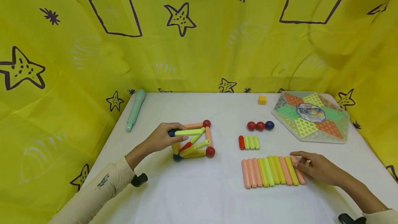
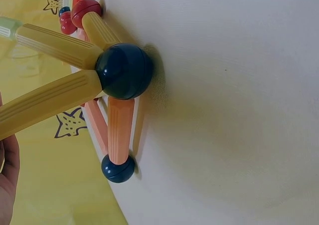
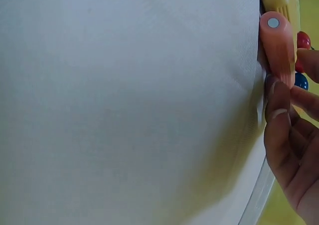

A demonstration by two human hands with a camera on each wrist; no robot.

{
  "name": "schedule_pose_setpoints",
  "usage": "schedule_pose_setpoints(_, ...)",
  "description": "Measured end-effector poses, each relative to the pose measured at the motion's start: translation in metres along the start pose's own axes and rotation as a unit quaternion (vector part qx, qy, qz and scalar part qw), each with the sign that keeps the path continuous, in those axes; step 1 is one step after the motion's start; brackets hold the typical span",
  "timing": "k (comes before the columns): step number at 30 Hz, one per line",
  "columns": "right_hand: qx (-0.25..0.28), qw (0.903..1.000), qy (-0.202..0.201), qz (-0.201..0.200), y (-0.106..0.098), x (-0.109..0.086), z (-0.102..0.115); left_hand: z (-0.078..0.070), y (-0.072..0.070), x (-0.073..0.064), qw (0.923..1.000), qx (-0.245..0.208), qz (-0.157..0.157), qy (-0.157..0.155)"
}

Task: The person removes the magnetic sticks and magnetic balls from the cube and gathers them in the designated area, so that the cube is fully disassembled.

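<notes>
L grip [image 1: 163, 138] pinches rod-and-ball frame [image 1: 197, 154] nr its upper blue ball [image 1: 171, 133], on bench [image 1: 217, 189] L of ctr; R grip [image 1: 318, 168] pinches end pink rod [image 1: 300, 175] of rod row [image 1: 273, 169] (pink/yellow/lt green mix).

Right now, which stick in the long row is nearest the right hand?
The salmon-pink stick at the far right end, beside a yellow stick. The right hand has its fingers on it; the other pink sticks all lie further left.
</notes>
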State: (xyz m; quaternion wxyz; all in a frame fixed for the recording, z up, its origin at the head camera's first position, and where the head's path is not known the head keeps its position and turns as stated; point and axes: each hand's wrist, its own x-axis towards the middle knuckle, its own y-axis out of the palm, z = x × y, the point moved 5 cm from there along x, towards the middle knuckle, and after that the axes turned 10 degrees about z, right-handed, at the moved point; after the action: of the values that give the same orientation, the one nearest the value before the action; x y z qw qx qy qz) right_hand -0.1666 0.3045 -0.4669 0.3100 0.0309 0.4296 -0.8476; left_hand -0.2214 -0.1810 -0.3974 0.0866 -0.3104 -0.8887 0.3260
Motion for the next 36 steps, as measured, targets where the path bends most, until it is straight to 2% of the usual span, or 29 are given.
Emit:
schedule_pose_setpoints(4, -0.004, 0.9999, 0.004, -0.013, -0.003, -0.004, 0.004, 0.001, 0.0, -0.001, 1.0, 0.003, -0.001, 0.001)
schedule_pose_setpoints(11, -0.023, 0.998, 0.0, -0.059, -0.007, -0.011, 0.012, 0.002, -0.001, -0.001, 0.9999, 0.006, -0.002, 0.012)
schedule_pose_setpoints(14, -0.04, 0.9956, -0.004, -0.084, -0.011, -0.008, 0.022, 0.001, -0.002, -0.001, 0.9999, 0.007, -0.002, 0.012)
schedule_pose_setpoints(17, -0.045, 0.9943, -0.013, -0.096, -0.015, 0.002, 0.041, 0.001, -0.003, -0.002, 0.9999, 0.009, -0.003, 0.008)
schedule_pose_setpoints(21, -0.013, 0.9965, -0.047, -0.068, -0.013, 0.027, 0.077, 0.003, -0.003, -0.003, 0.9999, 0.008, -0.004, 0.005)
schedule_pose_setpoints(25, 0.037, 0.9943, -0.1, -0.01, 0.002, 0.063, 0.117, 0.004, -0.004, -0.006, 1.0, 0.001, -0.005, 0.0)
schedule_pose_setpoints(30, 0.095, 0.9833, -0.146, 0.053, 0.033, 0.11, 0.161, 0.004, -0.004, -0.006, 0.9999, -0.013, -0.006, 0.008)
schedule_pose_setpoints(36, 0.182, 0.9662, -0.156, 0.095, 0.063, 0.149, 0.194, 0.004, -0.002, -0.005, 0.9994, -0.028, -0.002, 0.021)
